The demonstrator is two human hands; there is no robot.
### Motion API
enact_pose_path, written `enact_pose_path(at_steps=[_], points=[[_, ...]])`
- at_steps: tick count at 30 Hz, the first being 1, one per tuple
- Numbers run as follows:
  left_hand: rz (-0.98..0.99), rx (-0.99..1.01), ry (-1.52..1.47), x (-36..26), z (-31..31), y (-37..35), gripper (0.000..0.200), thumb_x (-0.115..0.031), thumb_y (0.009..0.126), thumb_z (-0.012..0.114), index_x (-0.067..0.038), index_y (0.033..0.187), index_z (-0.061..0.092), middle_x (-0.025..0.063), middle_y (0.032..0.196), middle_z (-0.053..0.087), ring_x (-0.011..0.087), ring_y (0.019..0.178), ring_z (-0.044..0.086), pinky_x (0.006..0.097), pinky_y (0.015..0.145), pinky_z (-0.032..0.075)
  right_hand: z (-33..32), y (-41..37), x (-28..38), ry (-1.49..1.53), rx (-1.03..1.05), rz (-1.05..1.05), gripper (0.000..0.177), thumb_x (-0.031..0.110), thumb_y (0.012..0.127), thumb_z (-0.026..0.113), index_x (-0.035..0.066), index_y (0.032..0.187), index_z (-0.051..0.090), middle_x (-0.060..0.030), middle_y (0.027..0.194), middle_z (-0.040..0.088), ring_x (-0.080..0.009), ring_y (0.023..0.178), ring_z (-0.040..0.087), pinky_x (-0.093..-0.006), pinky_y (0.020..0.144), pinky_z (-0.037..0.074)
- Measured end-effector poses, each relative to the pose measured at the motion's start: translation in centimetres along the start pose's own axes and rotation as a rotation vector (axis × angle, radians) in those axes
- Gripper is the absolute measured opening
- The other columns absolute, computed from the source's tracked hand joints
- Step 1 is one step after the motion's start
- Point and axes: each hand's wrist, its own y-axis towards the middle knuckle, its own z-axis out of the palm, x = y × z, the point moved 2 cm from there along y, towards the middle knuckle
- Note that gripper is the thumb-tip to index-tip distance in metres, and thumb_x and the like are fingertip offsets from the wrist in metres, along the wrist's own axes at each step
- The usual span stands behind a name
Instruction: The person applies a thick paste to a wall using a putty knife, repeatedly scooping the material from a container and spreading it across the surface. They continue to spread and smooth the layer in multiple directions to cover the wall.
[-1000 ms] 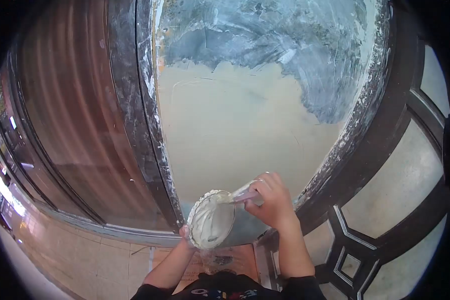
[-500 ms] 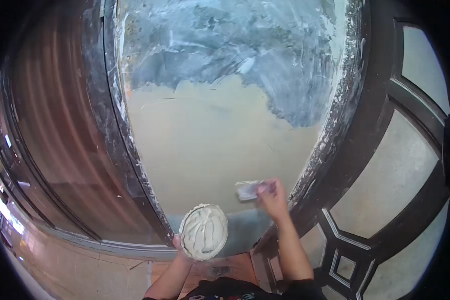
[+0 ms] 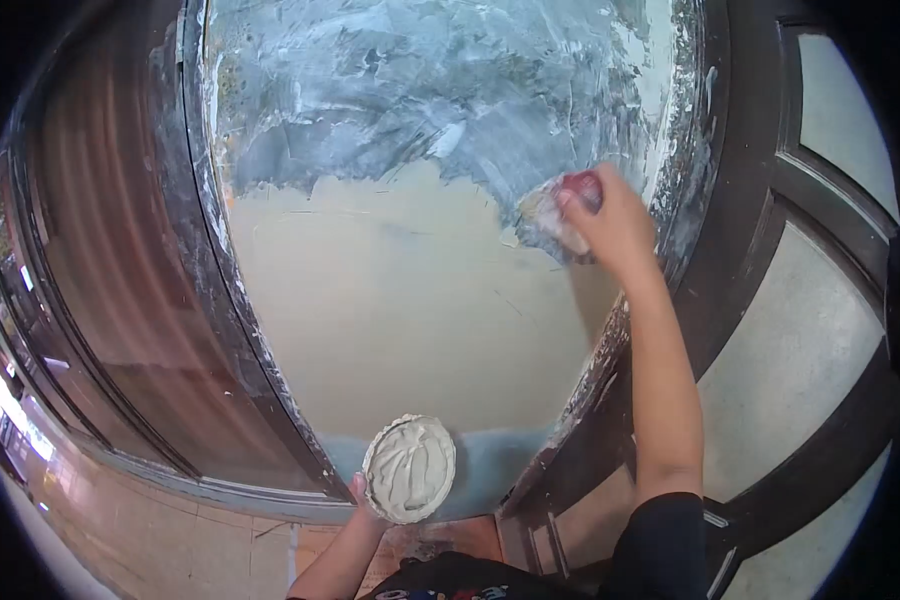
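Beside the frame [image 3: 705,180], right hand [image 3: 610,225] presses scraper [image 3: 542,215]; left hand [image 3: 358,492] holds bowl [image 3: 410,468].

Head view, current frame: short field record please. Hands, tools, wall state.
left hand: holds pan of white putty from below, low by the wall
right hand: raised, grips putty knife, blade on the wall
wall panel: lower part coated cream, upper part blue-grey and streaked
knife position: at the border of cream and blue-grey, right side
frame: dark, spattered white
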Motion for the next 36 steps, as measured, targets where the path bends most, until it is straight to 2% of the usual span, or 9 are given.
enact_pose_path(at_steps=[2,5,14,16,21,25,29,32,36], points=[[0.005,0.003,0.011,0.4,0.3,0.5,0.108,-0.076,0.068,0.055,-0.01,0.147,0.024,0.0156,0.149,0.031,0.0328,0.134,0.037,0.0481,0.111,0.033,-0.6,0.6,-0.3,0.082,-0.044,0.077,0.034,0.036,0.08,0.067,0.009,0.097,0.058,-0.0126,0.095,0.063,-0.0331,0.091,0.061,-0.0407,0.076,0.048],[0.012,-0.002,0.029,0.9,0.5,0.9,0.107,-0.076,0.068,0.055,-0.01,0.147,0.025,0.0158,0.149,0.031,0.033,0.134,0.037,0.0484,0.11,0.034,0.4,-0.3,0.9,0.002,0.108,-0.158,0.033,0.035,0.08,0.067,0.009,0.098,0.057,-0.0117,0.094,0.064,-0.0332,0.091,0.061,-0.0415,0.075,0.048],[0.02,-0.02,0.064,3.1,0.7,1.7,0.107,-0.078,0.068,0.052,-0.01,0.147,0.026,0.0163,0.148,0.032,0.0337,0.133,0.038,0.0491,0.11,0.034,-0.1,1.1,0.5,0.09,0.068,-0.211,0.034,0.038,0.082,0.065,0.008,0.097,0.056,-0.0116,0.091,0.063,-0.0321,0.086,0.061,-0.0416,0.073,0.045],[0.018,-0.02,0.07,3.6,0.8,1.8,0.107,-0.078,0.068,0.051,-0.01,0.146,0.027,0.0164,0.148,0.032,0.0339,0.133,0.038,0.0493,0.11,0.034,1.7,0.7,0.7,-0.16,0.154,-0.538,0.033,0.037,0.082,0.064,0.008,0.095,0.055,-0.0098,0.089,0.064,-0.0313,0.083,0.061,-0.0408,0.074,0.042],[0.034,-0.041,0.079,4.3,1.5,2.5,0.106,-0.077,0.067,0.052,-0.013,0.147,0.027,0.0151,0.148,0.032,0.0343,0.133,0.037,0.0504,0.109,0.034,-1.5,3.9,0.0,-0.064,-0.012,-0.302,0.031,0.036,0.081,0.065,0.009,0.093,0.053,-0.0091,0.095,0.064,-0.0295,0.09,0.061,-0.0424,0.078,0.04],[0.001,-0.024,0.02,4.4,2.4,2.9,0.108,-0.076,0.068,0.054,-0.011,0.148,0.022,0.0141,0.15,0.029,0.0316,0.136,0.035,0.0474,0.112,0.032,0.9,2.0,1.8,-0.195,0.197,-0.547,0.035,0.037,0.081,0.065,0.009,0.1,0.055,-0.0104,0.094,0.065,-0.0288,0.091,0.061,-0.0421,0.081,0.04],[-0.013,-0.02,0.035,4.4,1.9,3.2,0.108,-0.078,0.068,0.052,-0.011,0.148,0.023,0.0144,0.15,0.03,0.0322,0.136,0.035,0.048,0.112,0.032,-1.3,4.4,0.7,-0.046,-0.032,-0.348,0.033,0.037,0.081,0.065,0.01,0.098,0.057,-0.009,0.09,0.066,-0.0302,0.084,0.062,-0.0419,0.081,0.04],[-0.006,-0.028,0.033,4.4,1.5,3.2,0.107,-0.078,0.068,0.052,-0.011,0.148,0.023,0.0144,0.15,0.03,0.0324,0.136,0.035,0.0484,0.111,0.032,-2.2,3.7,1.8,0.025,-0.012,-0.353,0.031,0.037,0.082,0.065,0.01,0.096,0.057,-0.0083,0.087,0.066,-0.0308,0.08,0.063,-0.0419,0.08,0.04],[-0.004,-0.042,0.039,4.1,0.9,2.8,0.106,-0.077,0.068,0.052,-0.012,0.148,0.024,0.0143,0.15,0.03,0.0328,0.135,0.035,0.0491,0.111,0.032,1.4,1.9,2.2,-0.169,0.069,-0.586,0.03,0.036,0.083,0.063,0.01,0.096,0.057,-0.0085,0.089,0.066,-0.0293,0.086,0.063,-0.0432,0.08,0.04]])
